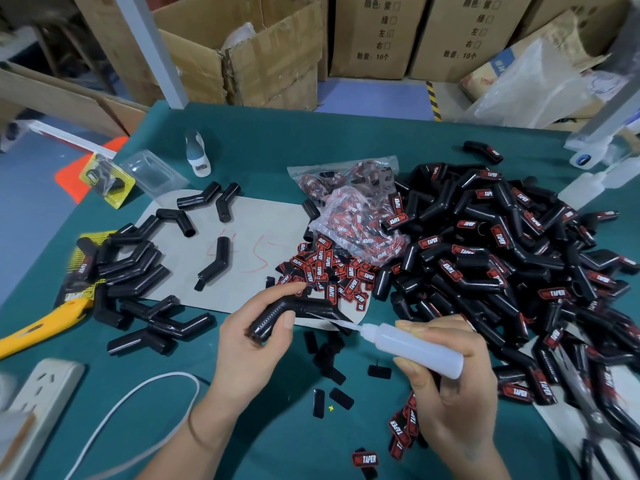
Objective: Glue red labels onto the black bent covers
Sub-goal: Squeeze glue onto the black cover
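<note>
Labels point(322, 268) reading "TAPER", left hand point(249, 337) gripping cover point(287, 311), right hand point(446, 372) holding glue bottle point(412, 348)

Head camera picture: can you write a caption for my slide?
Left hand holds a black bent cover while right hand aims the glue bottle at it.

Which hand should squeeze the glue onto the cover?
Right hand. It already holds the glue bottle, with the nozzle at the cover. The left hand is busy gripping that cover.
</note>
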The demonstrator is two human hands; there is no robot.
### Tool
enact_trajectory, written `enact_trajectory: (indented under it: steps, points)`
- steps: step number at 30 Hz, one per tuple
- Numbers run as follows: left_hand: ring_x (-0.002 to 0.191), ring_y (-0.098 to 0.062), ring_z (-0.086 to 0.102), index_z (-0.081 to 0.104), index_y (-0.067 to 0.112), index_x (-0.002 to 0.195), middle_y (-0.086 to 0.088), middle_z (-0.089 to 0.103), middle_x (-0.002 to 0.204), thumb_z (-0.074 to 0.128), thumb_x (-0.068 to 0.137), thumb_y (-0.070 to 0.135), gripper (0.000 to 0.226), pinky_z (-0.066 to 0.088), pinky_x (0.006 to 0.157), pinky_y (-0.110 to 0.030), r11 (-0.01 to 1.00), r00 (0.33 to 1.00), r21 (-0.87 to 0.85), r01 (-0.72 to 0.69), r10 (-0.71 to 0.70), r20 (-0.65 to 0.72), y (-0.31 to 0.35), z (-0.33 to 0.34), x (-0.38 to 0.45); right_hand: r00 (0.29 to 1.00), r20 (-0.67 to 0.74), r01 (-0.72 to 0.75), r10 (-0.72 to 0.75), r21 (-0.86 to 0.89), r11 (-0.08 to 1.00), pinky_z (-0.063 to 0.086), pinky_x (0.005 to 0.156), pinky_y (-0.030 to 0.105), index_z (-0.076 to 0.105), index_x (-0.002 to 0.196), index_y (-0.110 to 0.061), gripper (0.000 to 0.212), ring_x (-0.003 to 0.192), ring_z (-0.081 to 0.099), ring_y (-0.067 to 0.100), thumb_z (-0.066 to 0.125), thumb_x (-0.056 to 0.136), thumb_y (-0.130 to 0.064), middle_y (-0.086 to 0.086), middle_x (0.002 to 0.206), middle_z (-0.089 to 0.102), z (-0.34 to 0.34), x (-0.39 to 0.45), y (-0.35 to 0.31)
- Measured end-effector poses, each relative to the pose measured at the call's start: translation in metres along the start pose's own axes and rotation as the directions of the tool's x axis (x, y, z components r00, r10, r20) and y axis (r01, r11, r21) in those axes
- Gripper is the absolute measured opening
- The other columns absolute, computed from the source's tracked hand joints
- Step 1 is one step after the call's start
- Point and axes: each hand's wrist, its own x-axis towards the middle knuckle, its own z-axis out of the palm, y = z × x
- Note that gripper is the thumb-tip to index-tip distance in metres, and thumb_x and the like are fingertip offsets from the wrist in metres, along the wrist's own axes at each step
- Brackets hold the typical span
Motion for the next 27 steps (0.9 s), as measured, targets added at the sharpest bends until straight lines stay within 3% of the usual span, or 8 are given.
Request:
enact_trajectory:
  steps: [7,10,14,27]
  points:
    - [0.072,0.009,0.058,0.074,0.038,0.119,0.027,0.066,0.081,0.061,0.095,0.028,0.029,0.045,0.073,-0.006,1.000,1.000,-0.016,0.008,-0.008,-0.024,-0.0014,-0.0021,0.0001,1.000,-0.004,0.003,-0.003,0.006,1.000,0.054,0.087,0.030,0.053,0.128,-0.048,0.030,0.104,0.066,0.021,0.064,0.102,-0.040,-0.019,0.117,0.067,-0.0008,0.0003,0.0005]
    - [0.064,0.001,0.054,0.075,0.041,0.120,0.023,0.065,0.077,0.062,0.095,0.029,0.031,0.044,0.068,-0.009,1.000,1.000,-0.024,0.015,-0.016,-0.019,-0.0020,-0.0021,0.0006,1.000,-0.005,0.000,0.000,-0.001,1.000,0.053,0.087,0.028,0.052,0.128,-0.048,0.030,0.105,0.066,0.019,0.064,0.102,-0.040,-0.021,0.119,0.066,-0.0015,0.0009,0.0006]
    - [0.066,0.003,0.055,0.074,0.042,0.120,0.023,0.065,0.077,0.061,0.095,0.029,0.031,0.044,0.069,-0.009,1.000,1.000,-0.024,0.014,-0.014,-0.021,-0.0028,-0.0020,0.0000,1.000,-0.007,-0.002,0.002,0.006,1.000,0.054,0.086,0.032,0.053,0.128,-0.048,0.030,0.104,0.066,0.022,0.065,0.101,-0.040,-0.019,0.117,0.067,-0.0018,-0.0001,0.0014]
    - [0.072,0.008,0.058,0.075,0.039,0.119,0.026,0.066,0.082,0.061,0.096,0.028,0.029,0.045,0.073,-0.007,0.999,0.999,-0.036,0.023,-0.024,-0.028,-0.0034,-0.0014,0.0002,1.000,-0.008,-0.003,0.003,-0.002,1.000,0.053,0.088,0.025,0.052,0.128,-0.048,0.031,0.105,0.065,0.015,0.065,0.101,-0.041,-0.020,0.119,0.066,-0.0021,0.0008,0.0021]
